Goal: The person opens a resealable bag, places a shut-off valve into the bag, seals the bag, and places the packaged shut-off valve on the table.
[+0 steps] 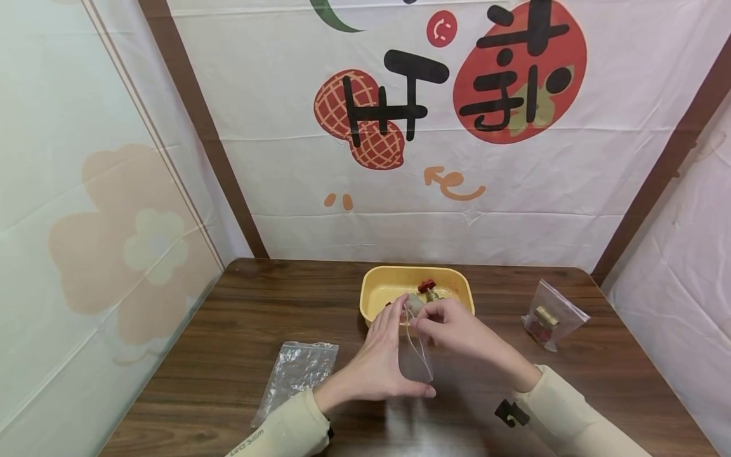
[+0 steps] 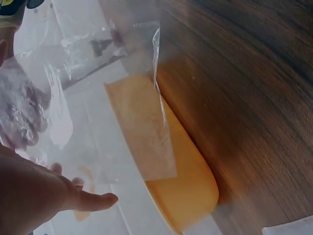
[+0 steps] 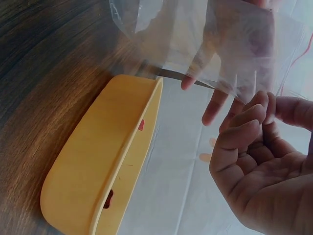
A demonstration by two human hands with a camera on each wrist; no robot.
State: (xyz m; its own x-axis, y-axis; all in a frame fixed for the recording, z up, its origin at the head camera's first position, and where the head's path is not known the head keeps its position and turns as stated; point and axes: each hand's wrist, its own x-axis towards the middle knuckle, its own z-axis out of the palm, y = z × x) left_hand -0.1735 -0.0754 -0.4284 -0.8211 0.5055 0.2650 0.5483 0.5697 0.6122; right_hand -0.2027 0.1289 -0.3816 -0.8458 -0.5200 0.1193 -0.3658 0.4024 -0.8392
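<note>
A clear plastic zip bag [image 1: 421, 363] is held up between the two hands, in front of the yellow bin [image 1: 377, 293]. At the bag's upper edge, the right hand [image 1: 457, 327] pinches the plastic between thumb and fingers, seen closely in the right wrist view. The left hand [image 1: 379, 362] lies against the bag with long straight fingers and the thumb held apart below. Through the film [image 3: 161, 29], the left fingers [image 3: 215, 105] show in the right wrist view. Inside the bin, a brass valve with a red handle [image 1: 427, 287] is partly visible.
To the left on the dark wood table [image 1: 211, 355] lies another clear zip bag [image 1: 299, 374], flat. A zip bag holding a brass and red part [image 1: 546, 317] stands at the right. A printed cloth wall [image 1: 274, 190] rises behind the table.
</note>
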